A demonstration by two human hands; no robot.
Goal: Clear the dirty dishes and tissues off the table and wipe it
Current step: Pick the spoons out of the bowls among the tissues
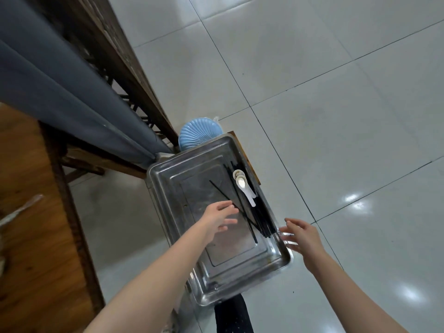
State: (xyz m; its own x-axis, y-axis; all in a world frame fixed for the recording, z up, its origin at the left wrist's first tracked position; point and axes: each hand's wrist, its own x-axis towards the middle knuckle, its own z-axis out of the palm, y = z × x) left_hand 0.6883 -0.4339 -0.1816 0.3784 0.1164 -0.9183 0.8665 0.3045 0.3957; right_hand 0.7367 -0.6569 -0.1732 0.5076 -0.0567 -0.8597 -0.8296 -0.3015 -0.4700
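Observation:
A large steel tray [182, 186] sits low in the middle of the view. Several black chopsticks [254, 212] and white spoons [241, 182] lie along its right side. My left hand [219, 216] hovers over the tray's middle with fingers spread and holds nothing. My right hand [301, 235] is at the tray's right rim, fingers straight and relaxed, fingertips at the rim near the chopstick ends. The wooden table [31, 236] fills the left edge, with a blurred pale object [19, 210] on it.
A light blue ribbed bin lid [198, 133] stands behind the tray. Grey curtains [48, 75] and a dark wooden frame [115, 56] run along the upper left. Glossy pale floor tiles [336, 116] spread to the right. Something dark and knitted [234, 316] shows below the tray.

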